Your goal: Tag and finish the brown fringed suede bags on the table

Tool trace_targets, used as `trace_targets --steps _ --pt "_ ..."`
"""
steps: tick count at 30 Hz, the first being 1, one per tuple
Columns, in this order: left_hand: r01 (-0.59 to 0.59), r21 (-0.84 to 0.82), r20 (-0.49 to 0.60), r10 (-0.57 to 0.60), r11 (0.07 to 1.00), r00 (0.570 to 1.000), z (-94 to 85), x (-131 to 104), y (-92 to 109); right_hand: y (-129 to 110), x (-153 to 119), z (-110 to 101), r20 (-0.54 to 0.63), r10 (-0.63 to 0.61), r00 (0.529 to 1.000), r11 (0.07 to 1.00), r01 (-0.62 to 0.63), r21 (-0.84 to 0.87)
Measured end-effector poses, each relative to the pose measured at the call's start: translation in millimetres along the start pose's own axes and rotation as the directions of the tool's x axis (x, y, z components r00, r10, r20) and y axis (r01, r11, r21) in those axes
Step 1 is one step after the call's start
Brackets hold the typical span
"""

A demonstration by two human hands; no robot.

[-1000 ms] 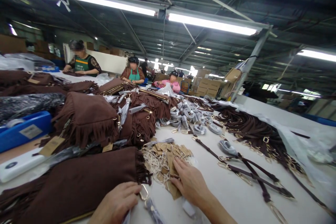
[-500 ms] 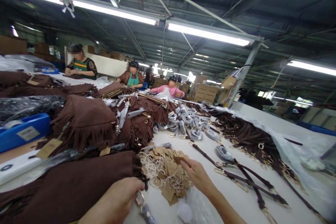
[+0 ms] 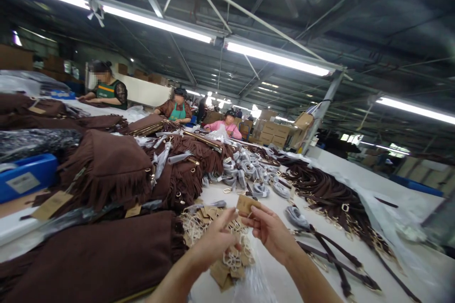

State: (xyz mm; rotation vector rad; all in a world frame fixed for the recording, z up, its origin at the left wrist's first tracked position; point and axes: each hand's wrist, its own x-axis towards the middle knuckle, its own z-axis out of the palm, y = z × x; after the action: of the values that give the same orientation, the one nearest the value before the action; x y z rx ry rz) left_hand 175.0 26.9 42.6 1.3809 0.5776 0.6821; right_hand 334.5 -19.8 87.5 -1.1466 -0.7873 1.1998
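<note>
My right hand (image 3: 270,229) pinches a small brown paper hang tag (image 3: 248,204) between thumb and fingers, lifted above the table. My left hand (image 3: 215,241) reaches in beside it with fingers apart, the index finger close to the tag's left edge; whether it touches I cannot tell. Beneath both hands lies a pile of brown hang tags (image 3: 222,275) with white string loops (image 3: 192,229), partly hidden by my left hand. To the left, a dark brown fringed bag (image 3: 95,255) lies flat.
More fringed bags (image 3: 117,156) are heaped behind, beside a blue tape dispenser (image 3: 28,177). Wrapped grey coils (image 3: 249,165) and dark brown straps with metal clasps (image 3: 320,180) spread to the right. Clear plastic (image 3: 254,286) lies in front. Co-workers (image 3: 179,109) sit across the table.
My right hand has raised a tag off the pile. My left hand has let go of a metal clasp beside the bag and moved up and right towards the tag.
</note>
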Motion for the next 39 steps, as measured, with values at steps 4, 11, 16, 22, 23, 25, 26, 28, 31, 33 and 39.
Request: trace_targets --steps 4,11,16,22,23,25,26,28,31,33,39 --pt "-0.008 -0.092 0.074 0.014 0.996 0.997 5.0 2.8 -9.3 -7.6 -8.9 12.8 0.009 0.02 1.0 0.99 -0.021 0.14" --pt "0.097 0.021 -0.015 -0.096 0.995 0.995 -26.1 -31.3 -13.5 -1.5 -11.8 3.0 -0.004 0.089 0.996 0.964 -0.085 0.252" --pt "0.1 0.106 -0.052 -0.095 0.989 0.994 -45.6 -47.2 -3.8 22.4 -8.9 -6.1 -0.069 0.068 0.995 0.998 -0.068 0.013" --pt "0.05 0.311 -0.106 -0.017 0.949 0.994 -59.7 -41.0 14.3 41.4 -5.2 4.5 -0.137 -0.158 0.978 0.905 0.088 -0.416" --pt "0.028 0.359 -0.093 0.006 0.933 0.996 -60.3 -39.7 18.8 41.2 -6.9 13.0 -0.105 -0.232 0.967 0.881 0.163 -0.444" --pt "-0.026 0.45 -0.056 0.057 0.892 0.997 -60.6 -38.3 29.5 39.2 -12.6 35.6 0.049 -0.291 0.955 0.844 0.281 -0.456" --pt "-0.054 0.49 -0.037 0.083 0.87 0.996 -60.7 -38.2 35.4 37.9 -16.0 48.2 0.155 -0.259 0.953 0.852 0.301 -0.428" --pt "-0.104 0.553 -0.003 0.127 0.827 0.992 -62.1 -39.4 47.3 36.5 -21.7 71.2 0.36 -0.131 0.924 0.906 0.259 -0.334" --pt "-0.127 0.623 -0.002 0.164 0.772 0.986 -67.6 -44.8 61.9 39.0 -21.7 89.5 0.497 -0.043 0.867 0.952 0.186 -0.242" --pt "-0.118 0.651 -0.021 0.173 0.75 0.985 -71.8 -50.7 65.9 43.0 -16.2 89.1 0.488 -0.001 0.873 0.959 0.14 -0.248" --pt "-0.06 0.759 -0.048 0.147 0.648 0.988 -72.3 -82.0 36.9 54.1 -0.5 65.1 0.467 -0.111 0.877 0.712 0.398 -0.578"
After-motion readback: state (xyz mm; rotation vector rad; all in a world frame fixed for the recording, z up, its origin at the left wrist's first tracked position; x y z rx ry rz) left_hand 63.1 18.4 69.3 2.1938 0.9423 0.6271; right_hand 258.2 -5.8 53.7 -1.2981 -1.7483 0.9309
